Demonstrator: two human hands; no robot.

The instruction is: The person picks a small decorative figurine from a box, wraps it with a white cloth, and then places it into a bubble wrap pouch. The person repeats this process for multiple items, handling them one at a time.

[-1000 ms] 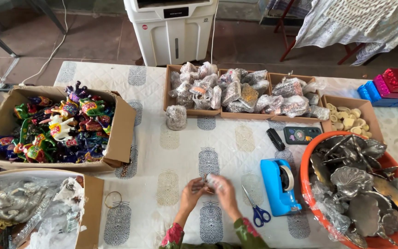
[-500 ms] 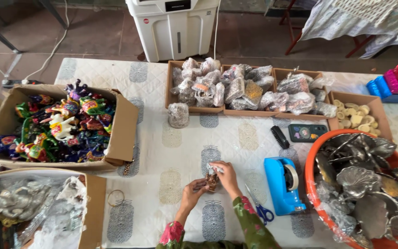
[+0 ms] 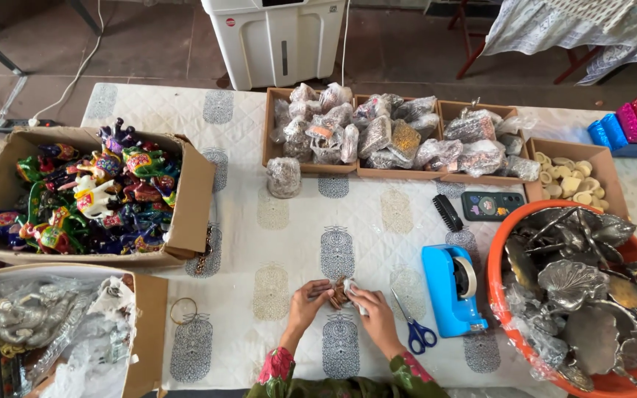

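Left of the blue tape holder [image 3: 453, 289] — left hand [image 3: 310, 304] and right hand [image 3: 372, 312] pinching a small brown thing [image 3: 339, 292] just above the counter [image 3: 289, 243]. Best held snug, wrap kept flat — scissors [image 3: 414, 326] close by.

A blue tape dispenser [image 3: 453, 290], scissors [image 3: 415, 328] and an orange tub [image 3: 497, 274] sit right.
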